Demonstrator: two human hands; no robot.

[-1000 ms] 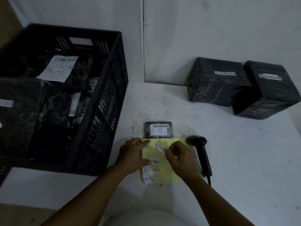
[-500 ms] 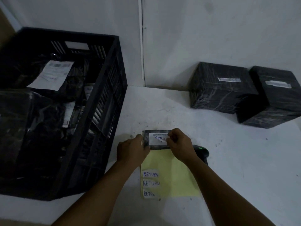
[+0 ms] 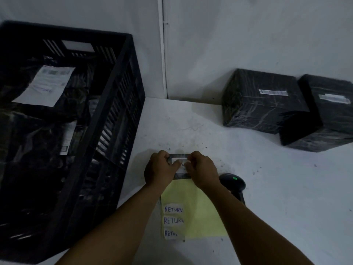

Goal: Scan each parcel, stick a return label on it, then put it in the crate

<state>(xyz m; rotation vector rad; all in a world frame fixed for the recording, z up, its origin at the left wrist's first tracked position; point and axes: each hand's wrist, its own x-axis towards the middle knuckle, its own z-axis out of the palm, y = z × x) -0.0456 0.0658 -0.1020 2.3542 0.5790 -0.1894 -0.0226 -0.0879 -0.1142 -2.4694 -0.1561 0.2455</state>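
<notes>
Two wrapped boxes, the nearer box [image 3: 261, 100] and the far-right box [image 3: 328, 109], wait by the wall with only barcode strips showing, so by my read they have yet to be scanned and labelled. Your black crate [image 3: 122, 104] on the left already holds several dark parcels, one showing a big white shipping sheet [image 3: 44, 85]. Three "RETURN" stickers [image 3: 173, 220] remain on the yellow backing sheet [image 3: 198, 209], so you've got spares for both.

Right now you're on the sticking step. The small flat parcel [image 3: 179, 165] lies on the white table [image 3: 267, 188] just beyond the yellow sheet, right beside the crate. Your left hand [image 3: 162, 170] curls over its left end, fingers hooked around the edge and thumb pushing inward across the white label. Your right hand [image 3: 203, 170] mirrors it on the other end, fingertips bent down onto the label. Both forearms reach straight ahead, wrists low. Whether the sticker is fully flat, I can't tell; your fingers cover it. The scanner [image 3: 234, 183] rests just right of your wrist, green light glowing.
</notes>
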